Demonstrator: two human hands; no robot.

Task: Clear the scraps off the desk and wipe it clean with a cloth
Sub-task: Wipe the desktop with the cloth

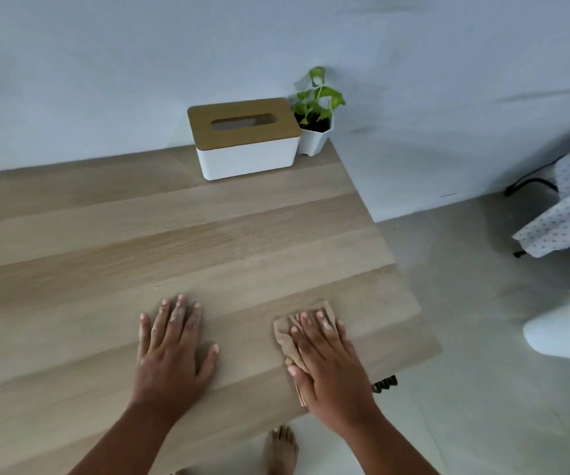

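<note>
Wiping hand: right hand (pixel 331 363) presses a tan cloth (pixel 285 337) flat on the counter (pixel 174 234), fingers (pixel 321 318) straight and spread over it.
Cloth place: near the counter's front right corner.
Left hand (pixel 172 347): palm down on bare wood beside the cloth, fingers straight, holding nothing.
Back of counter: tissue box (pixel 245 142) with wooden lid, small potted plant (pixel 314 118) just beside it by the wall.
Floor: a bare foot (pixel 280 450) below the front edge.

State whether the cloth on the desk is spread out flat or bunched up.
Bunched up: the cloth shows folds and creases under the right hand pressing it onto the desk.
</note>
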